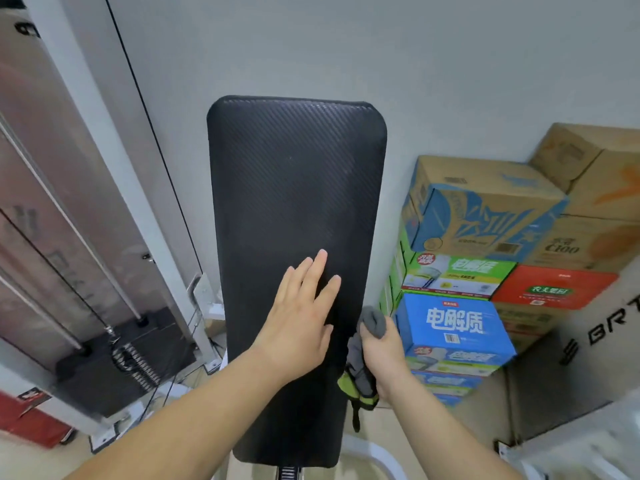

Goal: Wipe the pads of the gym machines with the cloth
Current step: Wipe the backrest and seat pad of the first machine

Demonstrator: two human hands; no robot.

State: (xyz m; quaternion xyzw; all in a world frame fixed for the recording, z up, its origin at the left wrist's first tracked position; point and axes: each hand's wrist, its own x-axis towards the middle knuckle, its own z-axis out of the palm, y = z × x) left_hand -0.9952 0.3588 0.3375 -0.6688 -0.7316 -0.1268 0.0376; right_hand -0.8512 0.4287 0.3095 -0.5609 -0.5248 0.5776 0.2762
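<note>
Head view, left to right: a cable machine [104, 271] with its weight stack stands at the far left, against the wall. Beside it, in the middle, a long black pad [294, 209] runs from near to far. The left hand [298, 323] lies flat on the pad's near half, fingers straight and together, holding nothing; it looks to be steadying the pad or feeling its surface. Just right of it, at the pad's right edge, the right hand [381, 355] is closed in a fist round the cloth [363, 355], a grey one with a green corner hanging below the fist. The cloth is bunched up and sits at the edge, not spread over the top. Stacked boxes [485, 271] fill the right side, near the wall.

As for progress, the pad's surface shows no wet streaks or clear wiped track that I can make out, so whether it has been wiped cannot be told. With the cloth at the side, the top face likely wants a pass, and other machines' pads are out of view.
</note>
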